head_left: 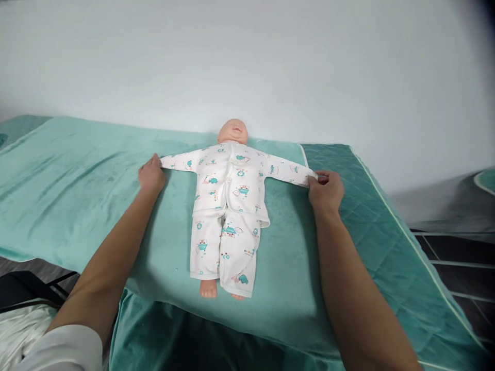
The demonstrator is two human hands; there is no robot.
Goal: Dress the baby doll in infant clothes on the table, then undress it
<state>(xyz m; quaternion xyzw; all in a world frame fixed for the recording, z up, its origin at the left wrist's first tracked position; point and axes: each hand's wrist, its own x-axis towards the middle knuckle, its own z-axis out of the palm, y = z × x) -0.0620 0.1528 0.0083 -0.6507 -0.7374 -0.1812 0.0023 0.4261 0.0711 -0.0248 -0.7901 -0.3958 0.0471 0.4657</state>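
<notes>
A baby doll (pixel 232 132) lies on its back, head toward the wall and feet toward me. It wears a white printed baby jacket (pixel 242 178) and matching trousers (pixel 237 252). Both jacket sleeves are stretched straight out to the sides. My left hand (pixel 151 174) pinches the cuff of the sleeve on the left. On the other side, my right hand (pixel 327 191) grips the opposite cuff between thumb and fingers. The doll's hands are hidden. One foot (pixel 208 288) shows fully below a trouser leg, while only the toes of the other peek out.
Under the doll spreads a smooth green blanket (pixel 154 247), over a quilted green cover (pixel 371 242) at the right. A white wall (pixel 247 62) rises behind. Dark floor tiles (pixel 452 263) show at the right. Pale cloth and a black frame (pixel 31 288) are at lower left.
</notes>
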